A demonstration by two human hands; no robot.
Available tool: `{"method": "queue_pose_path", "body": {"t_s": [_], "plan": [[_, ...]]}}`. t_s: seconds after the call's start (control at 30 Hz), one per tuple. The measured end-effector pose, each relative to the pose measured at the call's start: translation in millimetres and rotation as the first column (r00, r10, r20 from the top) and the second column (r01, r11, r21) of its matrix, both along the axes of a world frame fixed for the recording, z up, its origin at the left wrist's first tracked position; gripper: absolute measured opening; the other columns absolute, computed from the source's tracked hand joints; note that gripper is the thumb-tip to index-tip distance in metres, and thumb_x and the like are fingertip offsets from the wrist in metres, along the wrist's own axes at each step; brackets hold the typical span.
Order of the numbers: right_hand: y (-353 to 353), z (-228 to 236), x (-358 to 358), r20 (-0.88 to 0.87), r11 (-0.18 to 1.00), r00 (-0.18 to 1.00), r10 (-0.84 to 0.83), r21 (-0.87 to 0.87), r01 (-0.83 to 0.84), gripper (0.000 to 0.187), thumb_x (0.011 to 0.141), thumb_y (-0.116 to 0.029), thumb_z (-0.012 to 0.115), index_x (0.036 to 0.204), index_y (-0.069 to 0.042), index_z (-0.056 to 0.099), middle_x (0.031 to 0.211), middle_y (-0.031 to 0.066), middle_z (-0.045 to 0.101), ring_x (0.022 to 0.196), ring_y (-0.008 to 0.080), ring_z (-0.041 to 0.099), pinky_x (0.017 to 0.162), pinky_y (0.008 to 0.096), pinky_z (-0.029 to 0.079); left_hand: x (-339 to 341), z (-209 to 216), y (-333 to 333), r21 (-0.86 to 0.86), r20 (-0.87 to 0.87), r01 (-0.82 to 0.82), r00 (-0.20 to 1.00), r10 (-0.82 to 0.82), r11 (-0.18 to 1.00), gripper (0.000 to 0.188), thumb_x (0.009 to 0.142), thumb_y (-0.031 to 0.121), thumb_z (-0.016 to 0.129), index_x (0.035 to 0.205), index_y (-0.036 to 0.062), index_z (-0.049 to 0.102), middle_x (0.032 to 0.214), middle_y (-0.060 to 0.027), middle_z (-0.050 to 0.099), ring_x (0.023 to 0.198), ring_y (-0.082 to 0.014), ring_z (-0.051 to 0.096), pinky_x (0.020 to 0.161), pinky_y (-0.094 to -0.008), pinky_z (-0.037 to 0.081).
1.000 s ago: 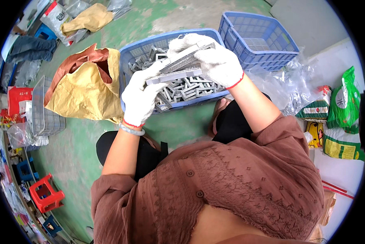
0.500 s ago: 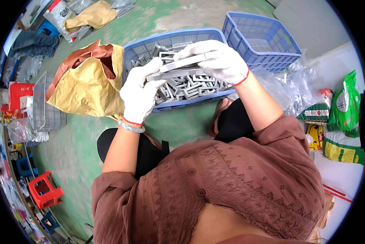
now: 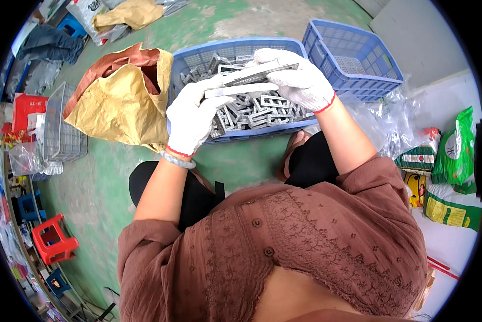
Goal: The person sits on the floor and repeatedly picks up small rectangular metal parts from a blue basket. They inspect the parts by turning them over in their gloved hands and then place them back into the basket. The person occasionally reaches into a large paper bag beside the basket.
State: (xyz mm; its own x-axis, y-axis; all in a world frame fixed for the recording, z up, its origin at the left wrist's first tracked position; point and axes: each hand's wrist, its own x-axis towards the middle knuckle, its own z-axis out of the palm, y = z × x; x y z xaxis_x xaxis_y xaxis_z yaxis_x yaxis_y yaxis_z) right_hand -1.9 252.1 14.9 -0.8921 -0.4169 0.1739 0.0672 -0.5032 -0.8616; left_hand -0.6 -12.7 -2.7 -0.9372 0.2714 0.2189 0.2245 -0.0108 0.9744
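White knit gloves with red cuffs cover both my hands. Over a blue plastic crate (image 3: 214, 140), I hold two long grey metal pieces close together, one above the other. My left hand (image 3: 190, 115) is closed on the left ends, thumb by the lower metal piece (image 3: 238, 91). My right hand (image 3: 305, 83) grips the right part of the upper metal piece (image 3: 261, 74), whose slotted or ridged face shows. Fingers hide parts of both pieces. Below lie many loose rectangular grey metal frames (image 3: 257, 115), filling the crate in a jumble.
Left of the crate stands an open yellow paper sack (image 3: 120, 110) with a reddish-brown lining. A second blue crate (image 3: 353, 64) sits at the far right. Beyond the sack is a grey mesh basket (image 3: 64, 126); a red stool (image 3: 55, 239) stands lower left. Bags (image 3: 453, 153) line the right wall.
The metal pieces have turned in my hands; the upper one now shows its slotted or ridged face. My view has shifted slightly. Both hands stay closed over the crate.
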Motion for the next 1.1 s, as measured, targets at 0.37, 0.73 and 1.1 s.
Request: {"method": "queue_pose_path", "body": {"t_s": [0.37,0.73,1.1], "plan": [[-18,2,1,0.196,0.985,0.972,-0.126,-0.092,0.147,0.037,0.097,-0.011,0.063,0.132,0.001,0.056,0.114,0.0113,0.067,0.098,0.0217,0.069,0.07,0.0354,0.061,9,46,6,-0.106,0.402,0.068,0.916,-0.02,0.992,0.022,0.088,0.026,0.075,0.095,0.0057,0.071,0.066,0.0033,0.058,0.049,-0.0039,0.047,0.043,-0.0206,0.033],[-32,11,12,0.272,0.966,0.955,-0.119,-0.189,0.175,0.035,0.096,-0.008,0.062,0.129,0.002,0.057,0.117,0.0134,0.064,0.105,0.0268,0.067,0.088,0.0384,0.059,-2,-4,5,-0.012,-0.017,-0.039,0.999,0.039,0.999,0.041,0.087,0.015,0.077,0.122,-0.0028,0.067,0.114,-0.0095,0.072,0.093,-0.0088,0.064,0.082,-0.0235,0.052],[-25,1,9,0.083,0.984,0.987,-0.141,-0.094,0.148,0.049,0.084,0.005,0.063,0.132,0.005,0.056,0.129,0.0183,0.063,0.112,0.0265,0.064,0.096,0.0342,0.053,5,20,14,0.181,0.27,0.009,0.961,-0.059,0.983,0.064,0.086,0.009,0.077,0.142,-0.0036,0.048,0.125,-0.0098,0.063,0.102,-0.0118,0.061,0.088,-0.0253,0.05]]}}
